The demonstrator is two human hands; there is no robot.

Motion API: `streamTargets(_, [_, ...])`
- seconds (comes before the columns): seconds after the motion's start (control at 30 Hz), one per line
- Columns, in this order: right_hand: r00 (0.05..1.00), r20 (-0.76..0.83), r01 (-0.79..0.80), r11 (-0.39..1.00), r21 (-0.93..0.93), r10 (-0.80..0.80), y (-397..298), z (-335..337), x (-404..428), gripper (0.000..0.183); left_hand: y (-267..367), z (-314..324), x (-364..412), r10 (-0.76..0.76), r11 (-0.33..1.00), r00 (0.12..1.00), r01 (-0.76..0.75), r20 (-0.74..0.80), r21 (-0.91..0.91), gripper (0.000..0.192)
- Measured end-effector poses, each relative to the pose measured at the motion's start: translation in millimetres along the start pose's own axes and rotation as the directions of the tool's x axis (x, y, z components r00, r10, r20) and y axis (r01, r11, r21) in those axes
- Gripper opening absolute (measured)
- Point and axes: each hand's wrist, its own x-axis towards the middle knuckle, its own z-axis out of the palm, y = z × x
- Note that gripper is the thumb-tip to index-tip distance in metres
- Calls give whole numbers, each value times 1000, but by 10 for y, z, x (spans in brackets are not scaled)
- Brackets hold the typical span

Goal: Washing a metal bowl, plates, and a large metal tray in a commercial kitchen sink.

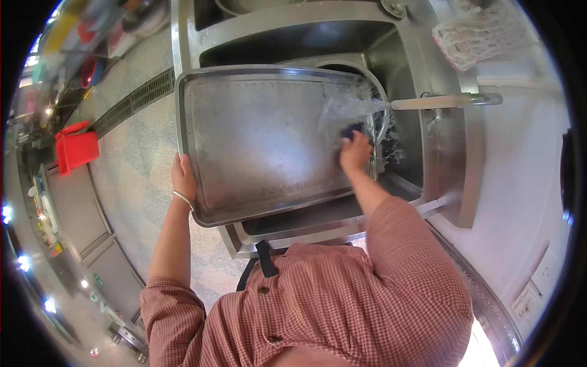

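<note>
A large rectangular metal tray (266,137) lies tilted across a stainless steel sink (408,137). My left hand (184,176) grips its left rim, thumb on the near side of the edge. Toward the tray's right end, my right hand (357,153) holds a dark scrubbing pad (353,130) against the metal surface. Water from the faucet (426,102) splashes onto the tray just above that hand. Partly hidden under the tray's right end is a round metal basin (378,82) in the sink.
Another sink basin with a round pan (257,5) lies beyond. A mesh cloth (481,39) hangs at the upper right. On the left are a floor drain grate (137,98), a red plastic bin (78,149) and a metal cabinet (78,202). Wall sockets (527,303) are at the lower right.
</note>
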Motion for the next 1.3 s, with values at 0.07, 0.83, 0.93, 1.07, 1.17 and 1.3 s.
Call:
streamTargets(0.07, [970,73,200,930,308,-233,-730,-59,-314,31,-182,-24,1,38,998,996,-34,-79,54,43])
streamTargets(0.83, [994,70,73,991,115,-82,-661,117,-542,36,-116,-4,16,83,988,995,-74,-59,139,45])
streamTargets(0.93, [862,355,229,902,365,-362,-1707,-412,-1211,35,-274,-27,21,60,989,996,-51,-60,140,45])
streamTargets(1.07, [729,241,428,701,571,-641,-1707,-604,-1567,38,-71,28,50,19,987,999,-13,-32,157,44])
streamTargets(1.17, [493,334,552,586,593,-803,-1090,-719,-1428,33,-83,20,-2,76,972,993,-54,-88,226,50])
streamTargets(1.3, [765,557,326,940,99,-324,50,-797,-902,17,-335,-68,3,-123,986,990,114,65,123,50])
